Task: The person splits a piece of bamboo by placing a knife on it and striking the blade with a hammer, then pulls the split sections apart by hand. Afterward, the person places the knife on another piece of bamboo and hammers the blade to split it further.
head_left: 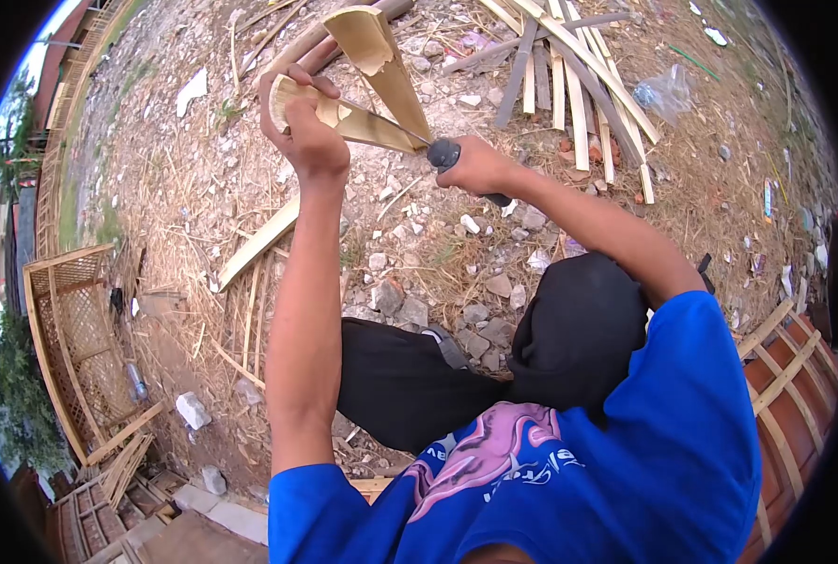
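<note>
My left hand (pixel 312 141) is closed around one end of a split bamboo piece (pixel 381 133), with the thumb over its hollow inner side. A second half of bamboo (pixel 370 58) stands apart from it in a V shape. The two halves converge near the knife; whether they are still joined I cannot tell. My right hand (pixel 478 167) is wrapped round the dark handle of a knife (pixel 444 153). Its thin blade runs left from the handle, along the held bamboo and between the halves.
Bamboo strips (pixel 569 66) lie piled on stony, straw-covered ground at the upper right, near a clear plastic bag (pixel 663 94). Another flat strip (pixel 259 244) lies left of my knees. A woven bamboo panel (pixel 81 348) is at far left, a slatted frame (pixel 785 381) at far right.
</note>
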Demonstrator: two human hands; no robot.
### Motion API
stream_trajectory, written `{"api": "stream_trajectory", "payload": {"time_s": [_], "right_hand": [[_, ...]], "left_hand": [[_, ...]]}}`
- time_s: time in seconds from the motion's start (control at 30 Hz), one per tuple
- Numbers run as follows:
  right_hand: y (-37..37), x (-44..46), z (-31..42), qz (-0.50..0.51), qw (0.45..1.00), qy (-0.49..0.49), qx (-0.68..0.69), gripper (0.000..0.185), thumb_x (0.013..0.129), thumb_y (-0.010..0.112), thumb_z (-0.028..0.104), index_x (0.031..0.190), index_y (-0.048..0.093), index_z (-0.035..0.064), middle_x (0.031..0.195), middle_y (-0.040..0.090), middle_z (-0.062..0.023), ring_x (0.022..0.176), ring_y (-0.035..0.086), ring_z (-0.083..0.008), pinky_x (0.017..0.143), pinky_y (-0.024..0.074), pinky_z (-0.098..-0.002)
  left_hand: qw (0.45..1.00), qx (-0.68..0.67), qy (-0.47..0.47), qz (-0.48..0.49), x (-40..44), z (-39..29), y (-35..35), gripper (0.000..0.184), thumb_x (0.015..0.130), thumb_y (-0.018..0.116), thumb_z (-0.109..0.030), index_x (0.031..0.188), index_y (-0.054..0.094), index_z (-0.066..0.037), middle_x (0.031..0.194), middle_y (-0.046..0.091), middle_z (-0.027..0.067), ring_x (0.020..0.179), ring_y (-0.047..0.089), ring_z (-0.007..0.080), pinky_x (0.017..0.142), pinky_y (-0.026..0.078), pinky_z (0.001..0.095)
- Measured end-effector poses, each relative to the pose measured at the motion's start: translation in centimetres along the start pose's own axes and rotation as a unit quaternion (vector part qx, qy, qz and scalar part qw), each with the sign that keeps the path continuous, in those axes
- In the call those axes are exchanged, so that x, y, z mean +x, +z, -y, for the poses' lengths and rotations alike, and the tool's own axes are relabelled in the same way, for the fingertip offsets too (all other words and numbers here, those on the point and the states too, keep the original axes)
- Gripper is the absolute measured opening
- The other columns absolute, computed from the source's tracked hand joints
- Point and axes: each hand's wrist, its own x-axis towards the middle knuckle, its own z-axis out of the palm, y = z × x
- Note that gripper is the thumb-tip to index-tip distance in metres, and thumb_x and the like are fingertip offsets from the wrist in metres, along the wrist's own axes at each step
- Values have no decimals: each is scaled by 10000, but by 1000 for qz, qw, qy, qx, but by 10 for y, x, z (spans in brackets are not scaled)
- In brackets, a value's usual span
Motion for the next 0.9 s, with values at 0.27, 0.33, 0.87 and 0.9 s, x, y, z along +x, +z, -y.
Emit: {"api": "stream_trajectory", "payload": {"time_s": [0.27,0.33,0.87,0.9], "right_hand": [[1,8,-14,8,999,35,7,380,672,723,242,928,652,-31,795,681,-165,725,664,-288,709,530,-381],[-1,12,-14,-7,1000,18,-3,363,675,726,232,913,646,-30,794,677,-161,696,657,-273,676,528,-372],[4,43,-45,22,995,78,59,312,658,737,234,810,647,-23,668,639,-126,571,622,-222,575,506,-352],[11,40,-50,-15,999,42,9,308,660,736,234,810,645,-19,665,637,-124,562,618,-214,564,504,-347]], "left_hand": [[1000,1,6,3,-1,-4,0,164,780,330,-46,904,434,-17,1179,593,313,688,507,155,665,451,268],[1000,-8,5,23,-2,-4,2,159,779,333,-52,900,431,-18,1173,593,321,679,506,153,666,452,264],[1000,-16,-9,7,-2,-2,1,126,758,342,-60,852,418,-25,1116,624,312,649,464,119,620,427,263],[1000,6,-5,19,-2,-3,2,129,755,341,-61,855,414,-26,1108,628,318,627,450,109,614,422,250]]}}
